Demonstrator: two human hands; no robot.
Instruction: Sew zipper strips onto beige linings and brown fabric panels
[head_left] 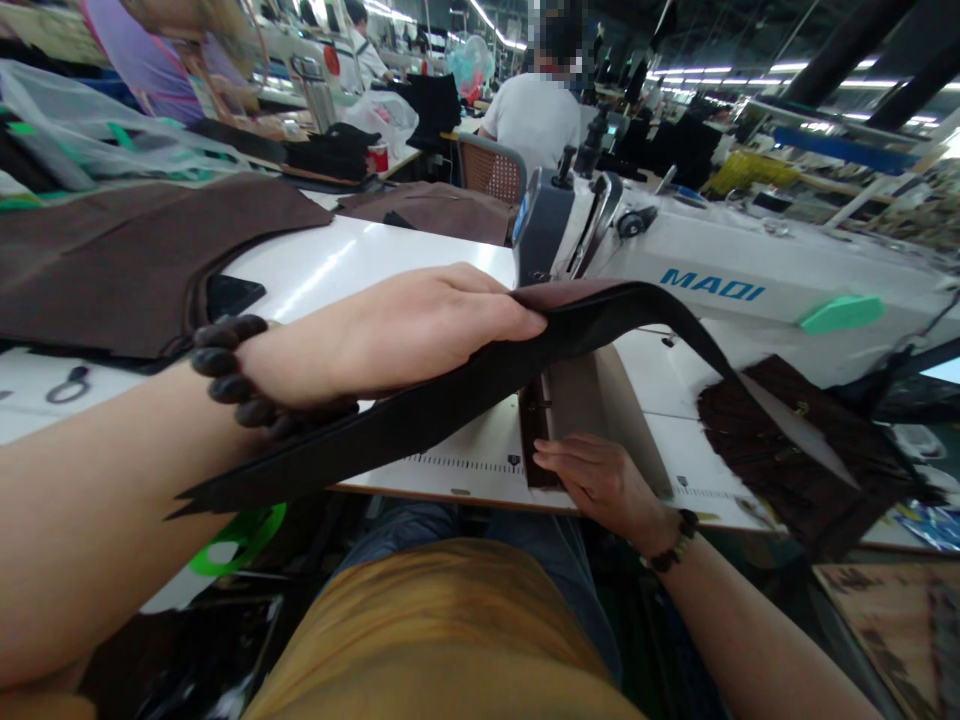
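Note:
My left hand point(442, 325) is closed around a long dark brown fabric strip point(442, 405). One end of the strip hangs below my left wrist; the rest arches right, in front of the sewing machine point(720, 270). Under the machine head, a brown piece with a lighter beige panel point(600, 400) lies on the white table point(450, 475). My right hand point(596, 480) pinches the near reddish-brown edge of this piece, close to the table's front edge. The needle area is hidden behind my left hand and the strip.
Large brown fabric panels point(112, 260) lie stacked at the left, and more brown fabric point(435, 210) lies behind. A gathered dark brown piece point(780, 440) hangs over the table edge at the right. A person in a white shirt point(532, 120) sits ahead.

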